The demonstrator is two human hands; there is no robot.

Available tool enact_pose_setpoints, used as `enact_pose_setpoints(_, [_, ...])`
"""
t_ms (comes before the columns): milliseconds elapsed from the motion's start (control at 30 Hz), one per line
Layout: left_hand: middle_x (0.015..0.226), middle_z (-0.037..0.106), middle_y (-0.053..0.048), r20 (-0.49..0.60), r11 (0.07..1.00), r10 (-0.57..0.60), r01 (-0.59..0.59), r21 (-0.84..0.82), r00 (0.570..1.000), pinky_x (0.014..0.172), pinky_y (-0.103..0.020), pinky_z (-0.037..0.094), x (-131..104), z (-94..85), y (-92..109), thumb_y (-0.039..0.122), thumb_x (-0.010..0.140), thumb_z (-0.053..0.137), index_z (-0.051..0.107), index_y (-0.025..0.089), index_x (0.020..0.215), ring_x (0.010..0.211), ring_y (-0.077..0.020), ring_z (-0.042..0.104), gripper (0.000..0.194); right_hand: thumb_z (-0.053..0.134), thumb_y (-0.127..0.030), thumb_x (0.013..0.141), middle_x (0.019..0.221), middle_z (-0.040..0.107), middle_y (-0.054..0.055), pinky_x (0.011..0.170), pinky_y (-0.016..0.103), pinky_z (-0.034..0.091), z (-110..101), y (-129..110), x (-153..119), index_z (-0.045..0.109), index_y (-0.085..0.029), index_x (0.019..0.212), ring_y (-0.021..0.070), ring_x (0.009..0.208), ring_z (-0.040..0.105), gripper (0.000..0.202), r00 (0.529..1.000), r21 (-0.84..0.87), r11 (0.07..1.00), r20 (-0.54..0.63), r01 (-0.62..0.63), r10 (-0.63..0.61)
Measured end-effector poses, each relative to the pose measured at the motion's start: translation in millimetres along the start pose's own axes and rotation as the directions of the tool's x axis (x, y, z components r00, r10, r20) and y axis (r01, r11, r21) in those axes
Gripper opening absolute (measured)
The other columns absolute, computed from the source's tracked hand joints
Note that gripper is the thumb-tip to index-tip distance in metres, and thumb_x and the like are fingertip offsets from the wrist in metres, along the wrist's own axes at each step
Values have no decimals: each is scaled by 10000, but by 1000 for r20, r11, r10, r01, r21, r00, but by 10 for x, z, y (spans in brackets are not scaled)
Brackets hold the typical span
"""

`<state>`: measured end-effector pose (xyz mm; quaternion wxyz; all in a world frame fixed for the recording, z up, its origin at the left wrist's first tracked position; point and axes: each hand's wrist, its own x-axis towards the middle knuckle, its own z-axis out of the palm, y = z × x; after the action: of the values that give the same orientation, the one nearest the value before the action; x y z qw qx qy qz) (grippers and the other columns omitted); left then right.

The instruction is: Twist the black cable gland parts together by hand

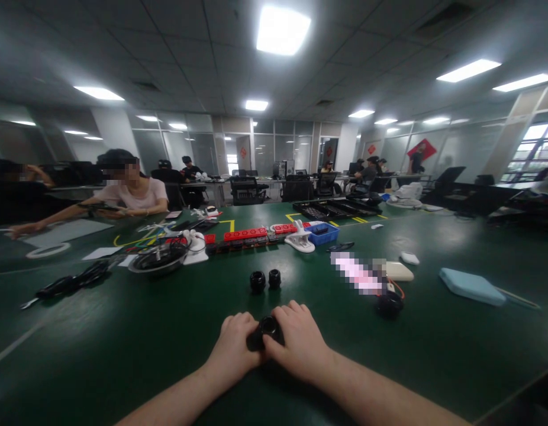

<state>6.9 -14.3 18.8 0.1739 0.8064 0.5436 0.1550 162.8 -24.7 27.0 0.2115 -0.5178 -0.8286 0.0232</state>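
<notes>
Both hands are closed around a black cylindrical fitting [268, 325] that looks like a cable gland, with a round opening on its upper end. My left hand [237, 341] grips its left side, fingers curled. From the right, my right hand [299, 339] wraps it, with the thumb across its near side. The lower part of the fitting is hidden by my fingers. Just beyond my hands, two similar black fittings stand upright side by side on the green table [203, 331], a left one [257, 282] and a right one [274, 278].
Red blocks [245, 234] form a row across the table, near a white clamp-like stand [300, 238] and a blue bin [324, 233]. A metal bowl [157, 260] and black cables [74, 279] lie left. A light-blue case [471, 286] lies right. A person [132, 192] sits at far left.
</notes>
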Motion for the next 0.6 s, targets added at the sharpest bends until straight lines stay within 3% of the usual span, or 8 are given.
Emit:
enact_pose_setpoints(200, [780,516,1,-30,1000,3,-3,7,1000,744,-298,339,9,29,-45,392,624,575,589,194,698,783,-168,451,211,560,-464,700,797,561,39,673,309,281,-8,-24,15,534,-183,774,203,780,440,291,999,41,999,22,-31,31])
enact_pose_setpoints(467, [786,521,6,-70,1000,27,-27,2,997,747,-301,334,-4,66,-77,425,608,590,595,204,704,780,-162,446,242,549,-371,723,777,567,42,675,312,316,51,-53,42,544,-177,744,209,783,460,195,999,32,998,-9,-48,48])
enact_pose_setpoints(600, [800,524,4,-73,1000,25,-24,12,997,753,-309,334,-9,68,-82,451,616,579,599,207,721,787,-164,448,266,544,-327,729,793,568,46,708,307,343,66,-52,25,556,-169,795,203,791,474,171,1000,115,993,-12,-23,25])
